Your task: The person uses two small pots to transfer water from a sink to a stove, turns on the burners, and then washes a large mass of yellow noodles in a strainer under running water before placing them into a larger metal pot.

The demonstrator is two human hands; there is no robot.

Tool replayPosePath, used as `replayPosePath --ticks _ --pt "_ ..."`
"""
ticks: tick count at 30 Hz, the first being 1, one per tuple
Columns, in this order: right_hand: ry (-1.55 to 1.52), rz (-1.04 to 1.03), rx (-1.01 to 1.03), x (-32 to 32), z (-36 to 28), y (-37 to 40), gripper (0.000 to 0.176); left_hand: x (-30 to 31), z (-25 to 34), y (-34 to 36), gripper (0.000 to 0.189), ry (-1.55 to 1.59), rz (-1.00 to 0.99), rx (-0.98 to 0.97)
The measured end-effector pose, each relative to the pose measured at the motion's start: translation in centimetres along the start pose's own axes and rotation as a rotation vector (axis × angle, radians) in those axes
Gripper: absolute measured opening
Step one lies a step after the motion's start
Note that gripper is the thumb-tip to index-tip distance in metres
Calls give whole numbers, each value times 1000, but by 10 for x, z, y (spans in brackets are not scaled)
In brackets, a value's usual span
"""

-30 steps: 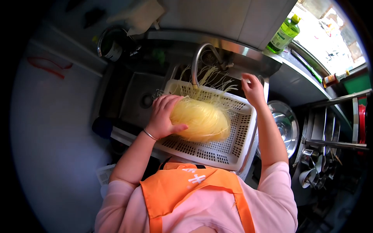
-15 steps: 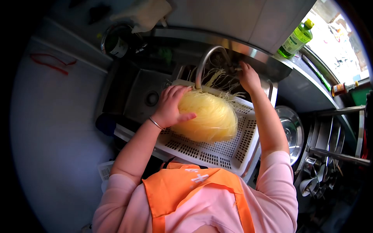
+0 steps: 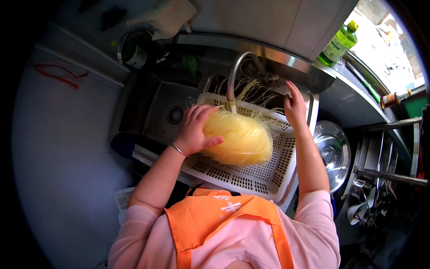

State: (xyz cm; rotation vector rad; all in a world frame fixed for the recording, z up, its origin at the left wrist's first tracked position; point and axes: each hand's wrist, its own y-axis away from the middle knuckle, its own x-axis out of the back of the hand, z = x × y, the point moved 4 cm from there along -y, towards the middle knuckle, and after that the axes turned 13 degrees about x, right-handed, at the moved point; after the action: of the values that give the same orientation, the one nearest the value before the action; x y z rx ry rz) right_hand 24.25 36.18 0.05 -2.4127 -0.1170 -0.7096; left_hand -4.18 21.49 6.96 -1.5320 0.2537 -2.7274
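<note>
A big bundle of thin yellow noodles lies in a white slotted plastic basket, with loose strands sticking out at the back. Curved over the bundle's left end is my left hand, its thumb along the near side. My right hand is in the air near the basket's back right corner, fingers stretched out and holding nothing. The curved metal faucet points down at the noodles, and a pale stream shows under its spout. The faucet's handle is just left of my right fingertips, apart from them.
Left of the basket is a steel sink basin with a drain. A green bottle and a small brown bottle stand by the window. At right are a round metal lid and a rack with ladles.
My right hand has come off the faucet handle and moved back toward me. A pale stream now shows under the spout. My left hand stays on the noodles.
</note>
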Motion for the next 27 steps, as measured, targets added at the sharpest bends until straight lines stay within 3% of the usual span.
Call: replayPosePath --ticks 1,4,6,7,8,10,12,15,18,20,22,23,27 --pt "54 86 129 6 -17 2 29 0 -1 -1 82 0 4 2" --pt "-212 13 115 10 -84 19 21 -1 -1 -3 76 11 35 -19" --pt "-310 -183 113 5 -128 26 34 -3 -1 -7 78 17 3 15" --pt "-292 -305 150 -3 -133 30 52 -2 1 -7 78 16 3 14" --pt "-291 -302 153 -4 -134 31 52 0 3 -8 80 15 -13 21" --pt "-256 -394 77 -10 -131 33 69 2 4 -8 81 11 -27 27" --pt "-266 -457 41 -11 -115 43 79 2 -9 -2 85 438 -41 170" --pt "-278 -455 29 -8 -101 61 80 5 -35 7 89 187 39 53" --pt "-516 -293 -247 -8 -56 92 78 -2 -53 14 88 256 11 109" --pt "-468 -302 -255 -5 -42 111 82 -6 -54 15 84 316 8 136" --pt "-561 -502 -315 -10 -44 132 93 -7 -52 12 81 334 11 168" --pt "-575 -544 -324 -17 -45 140 104 -7 -51 11 81 333 9 169" --pt "-348 -379 -124 -22 -75 131 109 -2 -41 3 74 278 -6 166"
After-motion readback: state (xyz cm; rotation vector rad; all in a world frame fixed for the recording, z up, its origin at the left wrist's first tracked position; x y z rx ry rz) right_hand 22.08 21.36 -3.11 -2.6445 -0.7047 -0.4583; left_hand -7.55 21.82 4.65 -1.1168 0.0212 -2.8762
